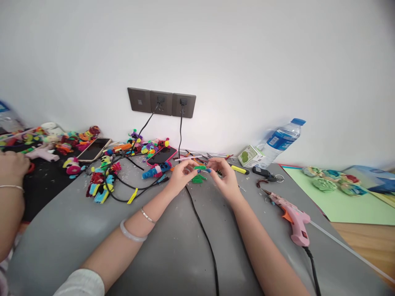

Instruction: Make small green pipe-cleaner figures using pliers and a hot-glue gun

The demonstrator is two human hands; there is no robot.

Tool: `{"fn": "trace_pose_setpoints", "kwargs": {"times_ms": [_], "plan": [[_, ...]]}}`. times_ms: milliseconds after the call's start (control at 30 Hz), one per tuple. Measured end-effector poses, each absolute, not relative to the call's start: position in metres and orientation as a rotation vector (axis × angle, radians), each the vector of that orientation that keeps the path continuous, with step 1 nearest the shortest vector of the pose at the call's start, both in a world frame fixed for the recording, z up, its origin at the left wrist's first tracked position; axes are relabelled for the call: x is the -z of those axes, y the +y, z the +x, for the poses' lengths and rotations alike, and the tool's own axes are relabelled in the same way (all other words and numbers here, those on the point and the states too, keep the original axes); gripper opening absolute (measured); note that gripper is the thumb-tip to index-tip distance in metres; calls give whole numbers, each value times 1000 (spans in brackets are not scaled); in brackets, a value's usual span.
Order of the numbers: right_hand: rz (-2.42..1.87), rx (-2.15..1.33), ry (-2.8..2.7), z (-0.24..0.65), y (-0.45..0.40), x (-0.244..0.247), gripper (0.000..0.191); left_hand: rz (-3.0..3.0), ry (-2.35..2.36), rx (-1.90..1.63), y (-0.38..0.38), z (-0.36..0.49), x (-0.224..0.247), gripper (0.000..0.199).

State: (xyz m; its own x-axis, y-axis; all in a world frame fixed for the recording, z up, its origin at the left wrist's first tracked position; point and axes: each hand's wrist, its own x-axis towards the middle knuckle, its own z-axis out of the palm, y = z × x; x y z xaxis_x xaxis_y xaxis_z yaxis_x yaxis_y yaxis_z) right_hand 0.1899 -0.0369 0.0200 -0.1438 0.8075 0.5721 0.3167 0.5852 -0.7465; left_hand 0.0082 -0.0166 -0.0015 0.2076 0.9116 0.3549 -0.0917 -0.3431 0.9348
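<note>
Above the grey table, my left hand [182, 174] pinches one end of a small green fuzzy piece [200, 167]. My right hand [224, 179], at the other side, has thumb and finger closed on a small blue bit [208, 170] touching the green piece's right end. More green fuzzy pieces [197, 179] show just below, between the two hands. Thin sticks and pipe cleaners [188, 157] lie behind the fingers.
A pink glue gun [294, 218] lies at right, near a water bottle [282, 139] and small carton [250, 156]. Black cables [203, 230] cross the grey table [173, 255]. Phones [94, 149] and colourful fuzzy figures [103, 181] lie left, beyond them another person's hand [12, 168].
</note>
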Motion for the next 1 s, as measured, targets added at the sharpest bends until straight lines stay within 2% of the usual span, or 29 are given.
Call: {"fn": "trace_pose_setpoints", "kwargs": {"times_ms": [200, 333, 533, 600, 700, 767, 1000], "plan": [[-1156, -517, -1593, 218, -72, -64, 32, 1515, 806, -1279, -18, 9, 1, 22], [-1526, -418, -1389, 257, -117, -78, 34, 1444, 758, -1309, -16, 10, 3, 25], [-2313, -225, -960, 339, -173, -36, 28, 1361, 718, -1282, -15, 10, 4, 26], [-2468, -379, -882, 357, -184, -18, 29, 1383, 717, -1281, -16, 10, 3, 25], [-2479, -514, -943, 364, -191, -4, 38, 1396, 711, -1253, -16, 10, 3, 26], [-2500, -440, -1037, 359, -188, -3, 44, 1361, 706, -1271, -15, 10, 2, 27], [-2523, -416, -1242, 342, -175, -14, 43, 896, 674, -1233, -14, 11, -1, 31]]}}
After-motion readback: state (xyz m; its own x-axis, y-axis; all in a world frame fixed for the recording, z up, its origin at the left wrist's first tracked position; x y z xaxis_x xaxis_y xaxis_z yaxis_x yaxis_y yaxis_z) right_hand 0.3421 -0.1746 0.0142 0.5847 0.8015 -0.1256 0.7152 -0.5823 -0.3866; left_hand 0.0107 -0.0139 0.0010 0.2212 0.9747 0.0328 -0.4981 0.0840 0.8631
